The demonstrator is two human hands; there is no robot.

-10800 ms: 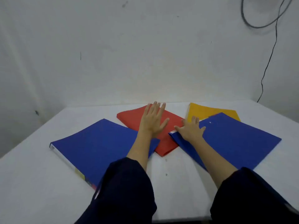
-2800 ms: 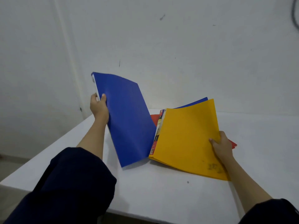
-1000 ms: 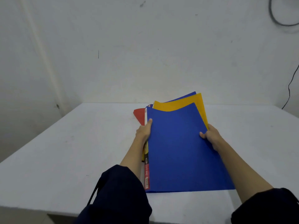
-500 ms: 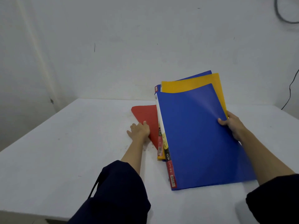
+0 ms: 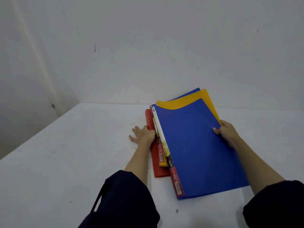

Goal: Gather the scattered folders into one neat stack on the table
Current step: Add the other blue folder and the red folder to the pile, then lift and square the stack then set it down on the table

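Note:
A blue folder (image 5: 197, 145) lies on top of a fanned pile on the white table (image 5: 65, 162). Under it shows a yellow folder (image 5: 185, 101), and the corner of a second blue folder (image 5: 192, 92) sticks out behind that. My right hand (image 5: 225, 132) grips the right edge of these three. A red folder (image 5: 155, 163) lies flat at the bottom, its left strip sticking out. My left hand (image 5: 142, 134) rests on the table with spread fingers, pressed against the red folder's left edge.
The table stands in a corner of white walls. Its left edge runs diagonally from the back corner toward me. My dark sleeves cover the near edge.
The three folders in my right hand have come down and left over the red folder. The red folder now lies straighter, along their left side. My left hand stays at its edge.

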